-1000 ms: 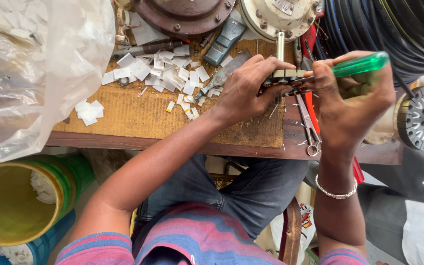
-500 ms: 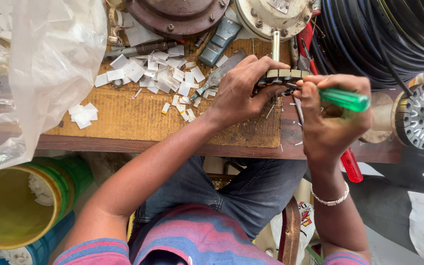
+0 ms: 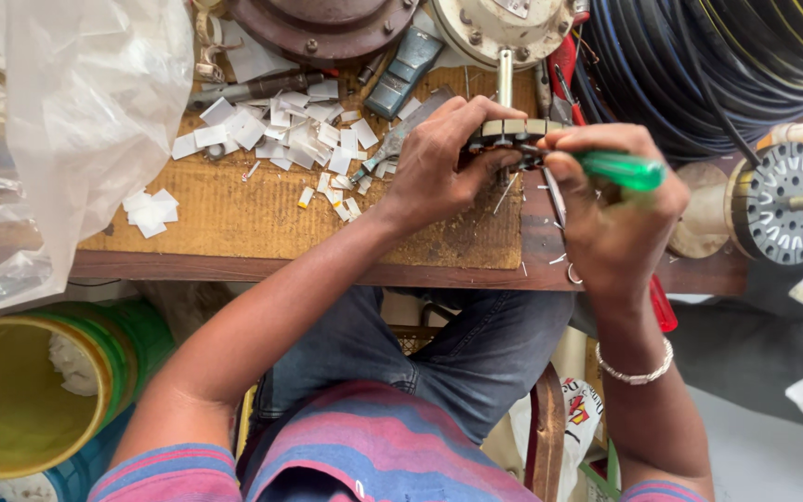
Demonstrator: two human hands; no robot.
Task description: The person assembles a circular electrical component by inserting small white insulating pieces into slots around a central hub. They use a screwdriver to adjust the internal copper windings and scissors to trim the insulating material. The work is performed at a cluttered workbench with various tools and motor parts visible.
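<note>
Green translucent plastic forms the handle of the screwdriver point(image 3: 620, 169), which the right hand point(image 3: 611, 214) has wrapped in a closed fist, its metal tip pointing left into a small slotted motor core point(image 3: 511, 138). The left hand point(image 3: 439, 167) pinches that core between thumb and fingers, holding it just above the far edge of the wooden workbench point(image 3: 262, 223). The core sits directly below a pale round motor housing point(image 3: 504, 28) and its short shaft.

To the left of the hands, small white paper slips point(image 3: 281, 130) lie scattered over the bench top. A clear plastic bag point(image 3: 58, 130) overhangs the left end. A second slotted rotor point(image 3: 783, 200) rests at the right, beside coiled black cable point(image 3: 699, 65). A yellow bucket point(image 3: 11, 400) stands below the bench.
</note>
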